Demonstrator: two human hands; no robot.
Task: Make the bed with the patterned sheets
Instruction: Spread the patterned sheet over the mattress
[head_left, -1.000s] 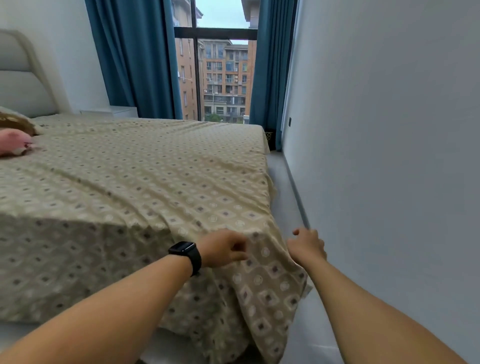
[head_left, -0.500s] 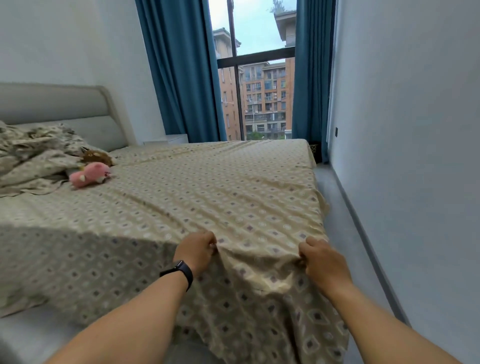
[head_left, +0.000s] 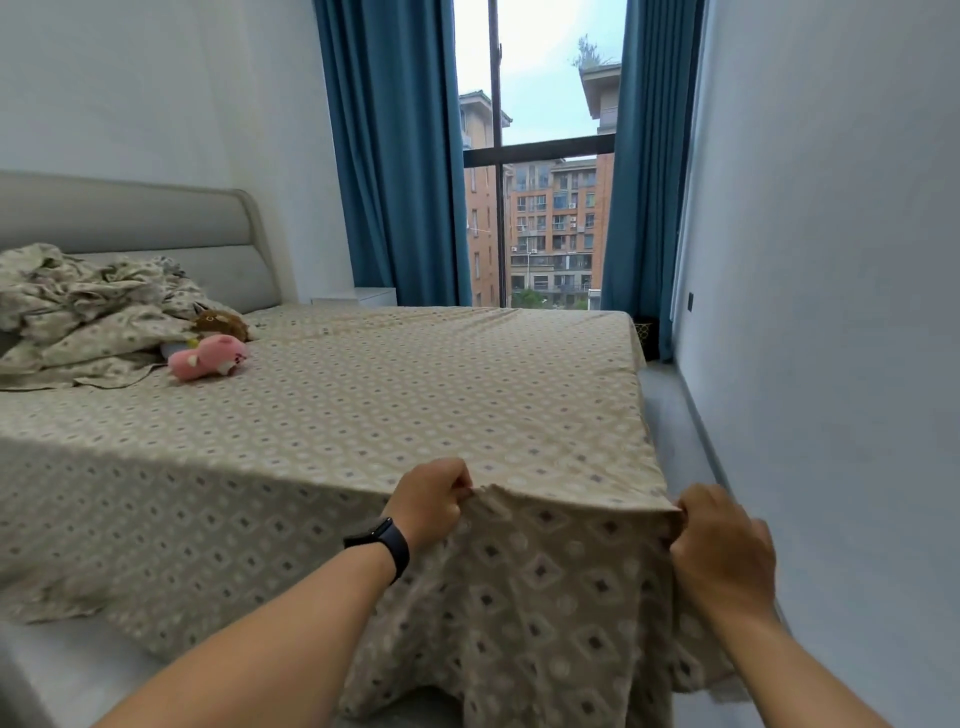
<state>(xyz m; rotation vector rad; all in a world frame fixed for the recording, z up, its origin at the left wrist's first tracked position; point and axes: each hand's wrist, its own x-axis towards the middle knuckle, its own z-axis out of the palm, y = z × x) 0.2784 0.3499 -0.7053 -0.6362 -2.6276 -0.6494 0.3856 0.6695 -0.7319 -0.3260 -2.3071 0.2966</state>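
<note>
Head view: both hands, left hand (head_left: 434, 499) and right hand (head_left: 722, 556), fingers curled tight on patterned sheet (head_left: 415, 405) at bed's foot corner, cloth stretching away toward headboard (head_left: 130, 218).

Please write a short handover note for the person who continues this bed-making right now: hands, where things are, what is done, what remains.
Left hand: pinches the patterned sheet at the foot edge of the bed.
Right hand: grips the same sheet at the foot corner nearest the wall.
Done: sheet lies spread and mostly flat over the mattress.
Left: the sheet hangs loose over the foot side, not tucked. A crumpled patterned cover is piled by the headboard, with a pink plush toy and a brown plush toy beside it; these probably need spreading and arranging.
</note>
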